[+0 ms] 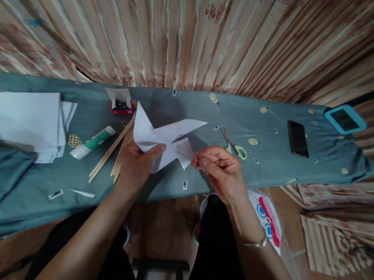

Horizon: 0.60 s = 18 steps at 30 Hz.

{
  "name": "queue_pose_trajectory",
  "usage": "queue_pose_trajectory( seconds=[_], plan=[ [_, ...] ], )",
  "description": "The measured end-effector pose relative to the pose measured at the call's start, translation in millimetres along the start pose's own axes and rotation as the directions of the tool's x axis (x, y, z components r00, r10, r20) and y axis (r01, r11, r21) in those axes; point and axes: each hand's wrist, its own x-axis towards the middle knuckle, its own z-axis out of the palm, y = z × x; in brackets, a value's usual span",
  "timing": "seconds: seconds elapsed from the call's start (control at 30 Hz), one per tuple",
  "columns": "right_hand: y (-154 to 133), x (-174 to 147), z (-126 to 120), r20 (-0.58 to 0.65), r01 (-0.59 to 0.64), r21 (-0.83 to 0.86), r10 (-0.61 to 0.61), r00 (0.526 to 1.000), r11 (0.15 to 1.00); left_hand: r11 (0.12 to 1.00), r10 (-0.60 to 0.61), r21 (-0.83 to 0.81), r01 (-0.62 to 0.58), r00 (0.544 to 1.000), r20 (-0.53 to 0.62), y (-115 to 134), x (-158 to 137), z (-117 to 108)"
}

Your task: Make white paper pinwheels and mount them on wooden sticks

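A white paper pinwheel (171, 131) with folded blades is pinched in my left hand (136, 161), the thumb pressing near its centre. My right hand (219, 169) is closed just right of the lowest blade, thumb and fingertips together around something tiny that I cannot make out. Behind my left hand lie several thin wooden sticks (113, 147). Beyond them stands an open small red box (121, 106) with dark contents. A pair of scissors (234, 146) with pale green handles rests past my right hand.
On the cloth-covered table (179, 205) a stack of white paper (16, 114) lies at the left, near a green and white glue tube (93, 142). A phone (298, 138) and a blue-framed tablet (345, 119) are at the right. Curtains (186, 31) hang behind; a plastic bag (268, 218) is on the floor.
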Motion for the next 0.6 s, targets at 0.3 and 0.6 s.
queue_pose_trajectory(
  seconds=[0.3, 0.6],
  plan=[
    [18, 0, 23, 0.033, 0.249, -0.533, -0.274, 0.961, 0.808, 1.000, 0.025, -0.017, -0.024, 0.995, 0.092, 1, -6, 14],
    [27, 5, 28, 0.024, 0.226, -0.583, -0.261, 0.965, 0.780, 0.996, 0.045, 0.075, -0.054, 0.992, 0.121, 1, -7, 6]
  ],
)
